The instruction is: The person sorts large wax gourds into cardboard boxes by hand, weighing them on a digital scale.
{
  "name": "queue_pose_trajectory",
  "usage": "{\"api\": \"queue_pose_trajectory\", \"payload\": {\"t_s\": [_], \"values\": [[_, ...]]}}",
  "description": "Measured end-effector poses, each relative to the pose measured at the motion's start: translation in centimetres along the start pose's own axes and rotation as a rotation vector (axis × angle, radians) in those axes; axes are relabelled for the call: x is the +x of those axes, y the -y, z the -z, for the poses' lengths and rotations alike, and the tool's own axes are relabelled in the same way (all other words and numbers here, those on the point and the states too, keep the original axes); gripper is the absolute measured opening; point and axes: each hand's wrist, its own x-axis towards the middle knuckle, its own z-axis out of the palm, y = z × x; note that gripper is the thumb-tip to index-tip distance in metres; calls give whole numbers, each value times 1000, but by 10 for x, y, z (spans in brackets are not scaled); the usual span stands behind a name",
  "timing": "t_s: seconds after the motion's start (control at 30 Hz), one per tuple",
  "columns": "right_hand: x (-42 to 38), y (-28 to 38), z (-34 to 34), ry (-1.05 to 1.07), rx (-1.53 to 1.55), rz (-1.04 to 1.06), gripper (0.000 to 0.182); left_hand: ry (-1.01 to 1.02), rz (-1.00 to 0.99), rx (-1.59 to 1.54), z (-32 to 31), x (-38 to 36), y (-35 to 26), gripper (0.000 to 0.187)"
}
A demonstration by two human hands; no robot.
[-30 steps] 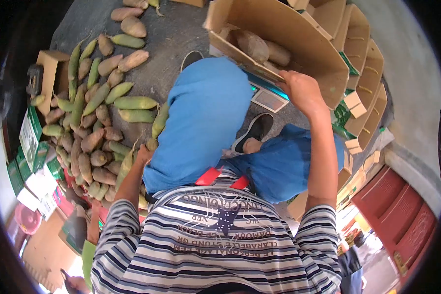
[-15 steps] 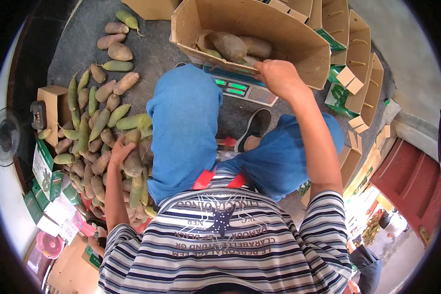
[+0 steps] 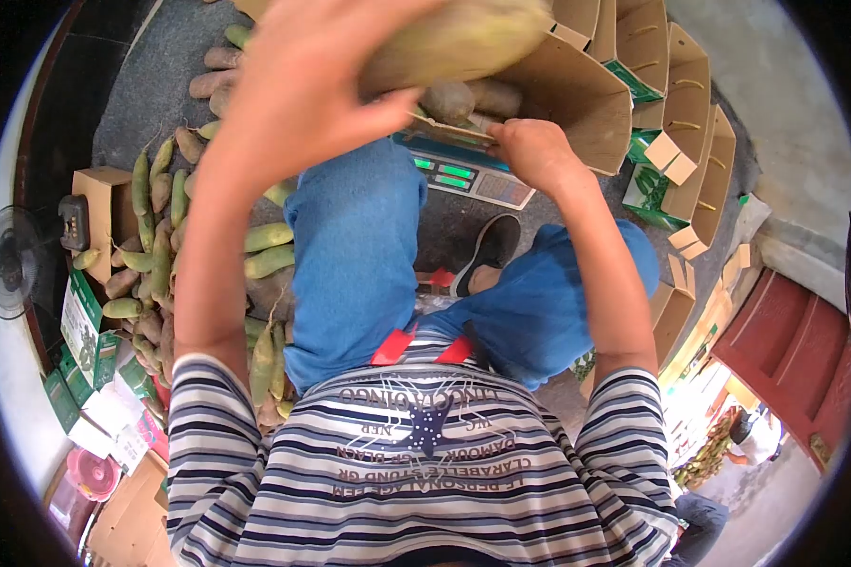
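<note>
My left hand (image 3: 303, 90), blurred and close to the camera, grips a large soil-streaked green radish (image 3: 459, 42). It is raised over the near left part of an open cardboard box (image 3: 577, 99). My right hand (image 3: 539, 151) is closed on the near rim of that box. Inside the box lie a few radishes (image 3: 447, 101), partly hidden by the raised one. Under the box is a digital scale (image 3: 473, 178) with lit green displays.
A heap of radishes (image 3: 161, 255) covers the floor on my left, partly hidden by my left arm. Open cardboard boxes (image 3: 687, 104) stand in a row at the right. A fan (image 3: 14, 263) is at the far left. Another person (image 3: 755, 437) appears at the lower right.
My left hand has picked up a radish from the heap and lifted it up and right, over the box. The right hand keeps its hold on the rim.
</note>
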Motion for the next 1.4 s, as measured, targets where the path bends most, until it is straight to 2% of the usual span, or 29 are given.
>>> {"api": "queue_pose_trajectory", "payload": {"t_s": [0.03,0.1,0.13,0.23,0.33,0.37,0.43,0.47,0.53,0.6,0.63,0.67,0.73,0.8,0.9,0.93,0.97,1.03,1.07,1.1,1.13,1.17,1.2,1.23,1.27,1.3,1.33,1.37,1.4], "values": [[0,-1,-1,-18,0,13,19,-17,-67,-39,-9,20,-8,52],[0,2,4,30,6,-7,18,22,-116,-257,-46,47,-8,55],[0,3,6,53,10,-18,18,78,-95,-437,-77,51,-3,66],[-2,3,3,14,-12,5,18,256,-54,-403,-115,65,-14,62],[1,-1,-5,-12,11,10,18,-61,-214,-327,-102,67,-14,52],[0,0,-3,-25,18,-2,17,249,-36,-276,-82,68,-20,41],[1,1,0,-1,16,-40,18,183,-82,-248,-66,53,-24,52],[2,2,2,13,12,-54,21,270,-41,-201,-59,46,-32,49],[2,4,2,33,42,-57,12,438,42,-99,-44,33,-51,44],[-1,3,-1,11,37,-35,11,506,41,-144,-39,19,-70,39],[-3,-1,-4,-37,72,49,12,539,31,-172,-43,16,-77,37],[-1,0,-9,-61,51,18,12,579,57,-156,-51,11,-79,35],[0,0,-7,-24,-20,-17,14,662,107,-124,-64,-2,-75,30],[-1,-2,1,74,37,-55,19,649,107,-109,-66,-8,-66,29],[-25,-12,32,-139,177,-82,27,633,140,-89,-62,-14,-58,30],[-40,-15,50,-252,207,-150,32,629,160,-87,-61,-16,-56,30],[-53,-30,49,-539,287,-124,32,640,172,-74,-61,-19,-54,30],[-95,-56,59,-803,464,-245,28,647,189,-81,-58,-21,-54,30],[-123,-60,56,-931,545,-460,25,654,195,-82,-56,-22,-53,30],[-153,-68,49,-1026,665,-562,27,660,193,-88,-55,-22,-52,30],[-191,-117,-1,-1092,524,-663,34,662,192,-95,-54,-21,-52,30],[-225,-102,-4,-1051,317,-958,37,662,192,-104,-54,-20,-51,30],[-268,-104,-31,-901,81,-1116,43,662,191,-109,-53,-20,-51,30],[-318,-111,-76,-798,-90,-1132,51,663,193,-113,-53,-20,-50,30],[-356,-101,-107,-591,-27,-1375,60,662,197,-114,-52,-19,-50,30],[-402,-93,-154,-461,-46,-1486,69,656,198,-115,-52,-20,-49,30],[-435,-73,-185,-229,39,-1616,74,654,197,-115,-52,-20,-50,30],[-476,-63,-226,-6,209,-1609,73,653,193,-118,-53,-20,-51,29],[-483,-36,-233,-7,355,-1646,58,647,185,-128,-54,-21,-51,29]]}}
